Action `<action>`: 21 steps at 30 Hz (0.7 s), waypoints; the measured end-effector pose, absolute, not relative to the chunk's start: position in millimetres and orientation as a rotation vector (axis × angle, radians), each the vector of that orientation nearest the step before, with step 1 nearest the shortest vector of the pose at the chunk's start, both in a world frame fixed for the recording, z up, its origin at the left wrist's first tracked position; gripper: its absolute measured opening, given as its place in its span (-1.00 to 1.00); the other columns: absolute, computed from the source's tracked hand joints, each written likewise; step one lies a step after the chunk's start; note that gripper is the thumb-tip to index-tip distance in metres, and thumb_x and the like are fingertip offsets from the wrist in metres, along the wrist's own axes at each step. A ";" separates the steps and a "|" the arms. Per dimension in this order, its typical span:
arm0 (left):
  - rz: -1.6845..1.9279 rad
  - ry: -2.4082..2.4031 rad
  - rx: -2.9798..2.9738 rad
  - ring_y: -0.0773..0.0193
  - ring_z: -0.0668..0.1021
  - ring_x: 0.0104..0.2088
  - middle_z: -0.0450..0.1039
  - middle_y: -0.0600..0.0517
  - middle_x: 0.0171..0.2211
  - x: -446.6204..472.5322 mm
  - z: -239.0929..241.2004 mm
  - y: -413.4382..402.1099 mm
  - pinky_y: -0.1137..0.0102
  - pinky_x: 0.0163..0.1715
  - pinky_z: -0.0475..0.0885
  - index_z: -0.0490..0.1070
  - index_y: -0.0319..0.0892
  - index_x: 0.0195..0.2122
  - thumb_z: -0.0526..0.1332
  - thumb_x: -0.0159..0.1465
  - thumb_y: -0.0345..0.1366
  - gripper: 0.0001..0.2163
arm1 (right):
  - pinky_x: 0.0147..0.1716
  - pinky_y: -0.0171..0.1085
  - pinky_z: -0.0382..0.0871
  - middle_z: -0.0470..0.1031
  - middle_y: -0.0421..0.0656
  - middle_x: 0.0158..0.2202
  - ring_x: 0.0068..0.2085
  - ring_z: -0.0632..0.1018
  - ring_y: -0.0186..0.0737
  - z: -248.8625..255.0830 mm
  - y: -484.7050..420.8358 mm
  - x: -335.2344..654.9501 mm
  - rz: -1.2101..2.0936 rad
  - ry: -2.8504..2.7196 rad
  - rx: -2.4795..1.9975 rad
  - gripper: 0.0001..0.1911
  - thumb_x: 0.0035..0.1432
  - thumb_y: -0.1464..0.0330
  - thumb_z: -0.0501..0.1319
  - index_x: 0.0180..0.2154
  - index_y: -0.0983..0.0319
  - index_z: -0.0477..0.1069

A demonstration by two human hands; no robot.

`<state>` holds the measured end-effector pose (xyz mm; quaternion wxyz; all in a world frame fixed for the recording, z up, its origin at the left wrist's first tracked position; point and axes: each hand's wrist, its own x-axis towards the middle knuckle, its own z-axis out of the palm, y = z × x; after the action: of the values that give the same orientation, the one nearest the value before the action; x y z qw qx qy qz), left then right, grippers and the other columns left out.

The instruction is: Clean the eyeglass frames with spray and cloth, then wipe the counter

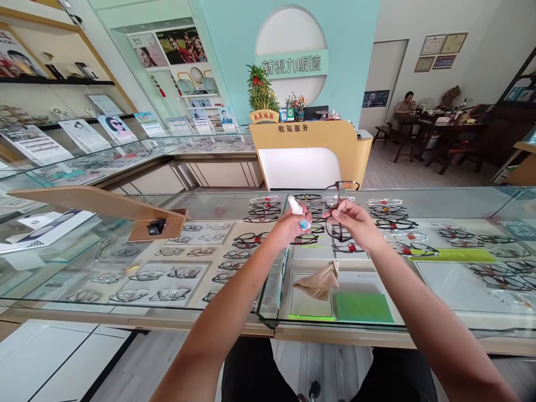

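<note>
Dark-rimmed, clear-lensed eyeglasses (332, 196), mid-picture, could slip if the right hand (355, 220) loosens its pinch; the left hand (288, 228) clasps a white plastic bottle (295, 206).

The rear wall (230, 33) is pale turquoise and carries a round white panel (290, 28) crossed by a lettered band (312, 62). A wood-finish reception desk (310, 140) stands before it. At left, lit shelving (75, 82) lines the side. At right, a white wall (393, 17) bears four framed sheets (454, 42) above a dark wooden table (444, 124). The floor (385, 174) is grey, wood-grained planking. Lighting is bright.
</note>
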<state>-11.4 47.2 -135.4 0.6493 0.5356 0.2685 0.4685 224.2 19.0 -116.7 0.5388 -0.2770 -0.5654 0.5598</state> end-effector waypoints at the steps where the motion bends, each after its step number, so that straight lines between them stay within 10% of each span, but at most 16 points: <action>1: 1.029 0.576 1.173 0.18 0.47 -0.28 0.33 0.02 -0.33 -10.8 -132.7 44.2 0.33 -0.40 0.42 0.32 -0.06 -0.24 0.41 0.14 -0.04 -0.66 | 0.05 -0.05 0.57 0.63 -0.21 -0.28 -0.06 0.71 -0.07 -116.6 18.1 222.6 1.345 -1.349 -0.656 -0.52 0.10 -0.02 0.59 -0.36 0.11 0.42; 8: 0.859 0.359 1.043 0.23 0.29 -0.46 0.15 0.04 -0.48 -17.4 -123.8 36.7 0.42 -0.58 0.12 0.26 -0.11 -0.49 0.16 0.21 0.49 -0.33 | 0.00 -0.11 0.61 0.71 -0.17 -0.24 -0.08 0.73 -0.12 -118.8 15.9 217.7 1.343 -1.391 -0.645 -0.56 0.15 0.00 0.57 -0.33 0.12 0.44; 21: 1.098 0.652 1.314 0.32 0.26 -0.50 0.34 0.01 -0.48 -8.4 -128.7 37.8 0.43 -0.58 0.03 0.39 -0.15 -0.44 0.24 0.16 0.49 -0.32 | -0.06 -0.15 0.52 0.71 -0.20 -0.30 -0.17 0.71 -0.16 -124.7 19.5 213.2 1.368 -1.426 -0.639 -0.54 0.13 0.00 0.58 -0.34 0.12 0.43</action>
<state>-8.4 37.8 -128.7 0.6089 0.5689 0.2823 0.4753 213.2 19.5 -124.7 0.5075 -0.2650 -0.5915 0.5677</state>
